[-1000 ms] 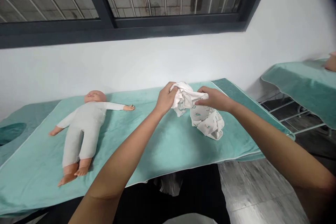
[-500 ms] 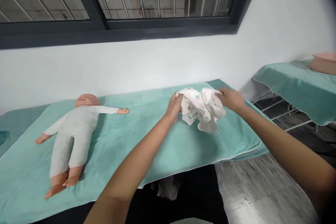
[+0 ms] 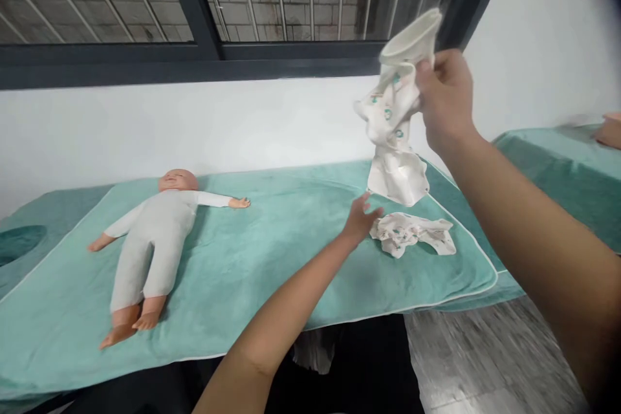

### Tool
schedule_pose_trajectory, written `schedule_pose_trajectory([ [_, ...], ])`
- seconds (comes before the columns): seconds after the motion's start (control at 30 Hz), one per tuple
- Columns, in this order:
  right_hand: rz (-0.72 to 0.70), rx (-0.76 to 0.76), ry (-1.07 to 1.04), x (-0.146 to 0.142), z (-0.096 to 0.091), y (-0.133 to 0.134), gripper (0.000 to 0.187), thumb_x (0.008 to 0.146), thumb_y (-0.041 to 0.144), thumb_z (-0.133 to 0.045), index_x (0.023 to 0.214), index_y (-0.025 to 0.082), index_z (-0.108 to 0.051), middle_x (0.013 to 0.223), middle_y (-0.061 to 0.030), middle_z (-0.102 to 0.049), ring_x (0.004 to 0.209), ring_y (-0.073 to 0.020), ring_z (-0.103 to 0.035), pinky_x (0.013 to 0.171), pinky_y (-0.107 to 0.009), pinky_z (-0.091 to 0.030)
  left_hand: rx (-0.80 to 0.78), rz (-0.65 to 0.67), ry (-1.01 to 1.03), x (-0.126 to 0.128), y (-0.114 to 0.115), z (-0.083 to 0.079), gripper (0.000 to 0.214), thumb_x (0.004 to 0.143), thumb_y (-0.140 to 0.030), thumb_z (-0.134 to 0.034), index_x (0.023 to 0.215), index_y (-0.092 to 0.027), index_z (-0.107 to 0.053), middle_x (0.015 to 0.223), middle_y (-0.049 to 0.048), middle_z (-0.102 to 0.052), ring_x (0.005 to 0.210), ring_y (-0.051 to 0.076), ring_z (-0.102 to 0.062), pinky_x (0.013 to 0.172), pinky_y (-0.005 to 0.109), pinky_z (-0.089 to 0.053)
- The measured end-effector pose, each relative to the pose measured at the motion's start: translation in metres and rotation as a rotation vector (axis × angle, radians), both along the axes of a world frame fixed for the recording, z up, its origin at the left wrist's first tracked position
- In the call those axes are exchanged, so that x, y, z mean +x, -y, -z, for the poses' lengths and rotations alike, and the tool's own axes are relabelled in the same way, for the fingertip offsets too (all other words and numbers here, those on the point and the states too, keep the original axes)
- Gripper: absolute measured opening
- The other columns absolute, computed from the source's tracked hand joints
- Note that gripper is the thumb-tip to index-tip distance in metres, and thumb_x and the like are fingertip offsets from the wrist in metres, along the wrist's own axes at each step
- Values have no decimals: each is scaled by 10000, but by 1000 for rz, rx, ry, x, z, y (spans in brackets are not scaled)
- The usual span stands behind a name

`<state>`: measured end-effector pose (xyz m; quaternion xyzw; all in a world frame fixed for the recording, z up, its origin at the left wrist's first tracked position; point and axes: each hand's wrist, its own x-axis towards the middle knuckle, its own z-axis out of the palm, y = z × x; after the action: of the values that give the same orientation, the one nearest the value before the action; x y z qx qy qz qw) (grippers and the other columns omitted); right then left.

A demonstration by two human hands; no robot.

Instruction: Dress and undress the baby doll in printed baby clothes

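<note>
Head view, one entry per item.

- Right hand (image 3: 444, 100): we see it lifted high, in front of the window (image 3: 291, 6). Its fingers are clamped on the raised garment (image 3: 395, 142), a white printed baby piece that hangs down from the grip, clear of the desk. Half a second ago this hand was low on the towel, gripping one white bundle together with the other hand.
- Left hand (image 3: 361, 217): low over the towel, fingers apart and holding nothing. It has let go of the bundle it gripped before. Its fingertips are just beside the lying garment; we cannot tell whether they touch.
- Lying garment (image 3: 412, 234): a second white printed piece, crumpled on the towel under the hanging one — parted from the bundle since the earlier frame.
- Towel (image 3: 272, 252): teal with a white edge, spread over the desk.
- Doll (image 3: 150, 236): a baby doll in a pale suit, on its back at the left end of the towel, well apart from both hands.
- Second desk (image 3: 557, 168): at the right, also draped in teal.
- Basin (image 3: 612, 130): pink, on the second desk and cut off by the frame edge — we cannot see what is in it.
</note>
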<state>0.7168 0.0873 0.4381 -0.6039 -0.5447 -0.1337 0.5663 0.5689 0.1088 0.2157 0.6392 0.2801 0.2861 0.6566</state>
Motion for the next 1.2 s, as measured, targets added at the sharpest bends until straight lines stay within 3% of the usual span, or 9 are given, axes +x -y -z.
schedule_pose_trajectory([
  [0.07, -116, -30, -41, -27, 2, -19, 253, 1009, 418, -458, 986, 167, -485, 876, 1, -504, 787, -102, -483, 749, -261, -426, 180, -178, 92, -31, -19, -19, 492, 894, -305, -637, 1346, -220, -460, 1460, 167, -477, 1288, 250, -537, 994, 369, -494],
  [0.17, -232, -246, 6, -73, 15, -53, 306, 902, 438, -627, 853, 140, -581, 761, 13, -534, 755, -117, -509, 747, -279, -437, 754, -436, 119, -88, -42, -54, 264, 973, -307, -481, 1209, -210, -548, 1287, 141, -575, 1234, 229, -554, 1011, 400, -482],
  [0.3, -316, -523, 5, -133, 39, -99, 168, 779, 280, -740, 758, 144, -643, 744, -12, -590, 740, -155, -543, 747, -323, -453, 1357, 38, -153, -149, -53, -79, 319, 992, -194, -403, 1197, -268, -637, 1305, 105, -628, 1306, 252, -528, 1068, 453, -409],
  [0.43, -453, -689, -76, -184, 58, -127, 126, 771, 238, -747, 749, 153, -657, 749, -28, -614, 712, -151, -547, 716, -316, -454, 1437, 87, -391, -182, -67, -74, 441, 1001, -132, -318, 1301, -285, -602, 1462, 95, -555, 1441, 277, -408, 1044, 471, -401],
  [0.6, -924, -736, -241, -211, 85, -124, 339, 892, 521, -637, 963, 191, -665, 896, -40, -664, 784, -164, -594, 718, -305, -493, 1496, -272, -679, -214, -97, -73, 299, 996, -206, -373, 1076, -194, -661, 1257, 172, -655, 1257, 332, -534, 975, 501, -380],
  [0.7, -1030, -695, -212, -211, 110, -119, 397, 916, 563, -585, 1064, 200, -647, 1055, -55, -687, 932, -192, -626, 806, -320, -504, 1440, -499, -820, -228, -112, -81, 217, 960, -233, -460, 1041, -174, -653, 1040, 164, -690, 1052, 330, -596, 923, 496, -372],
  [0.87, -752, -606, -2, -206, 137, -121, 289, 901, 436, -622, 1045, 187, -658, 1055, -34, -694, 949, -193, -616, 830, -305, -453, 1222, -592, -770, -243, -137, -97, 98, 895, -247, -545, 931, -190, -617, 903, 83, -681, 878, 252, -609, 812, 370, -403],
  [1.07, -160, -522, 556, -201, 116, -120, 234, 923, 139, -465, 1094, 187, -616, 1122, -90, -652, 855, -205, -588, 680, -309, -375, 1186, -439, -825, -253, -153, -126, 243, 879, -268, -541, 1112, -263, -608, 841, 31, -668, 790, 229, -613, 684, 311, -376],
  [1.2, -11, -454, 820, -203, 108, -115, 397, 876, -20, -359, 1155, 162, -575, 1285, -147, -577, 958, -247, -561, 652, -325, -346, 1208, -222, -1120, -254, -150, -147, 96, 824, -318, -610, 848, -245, -667, 698, 46, -617, 729, 258, -607, 674, 338, -370],
])
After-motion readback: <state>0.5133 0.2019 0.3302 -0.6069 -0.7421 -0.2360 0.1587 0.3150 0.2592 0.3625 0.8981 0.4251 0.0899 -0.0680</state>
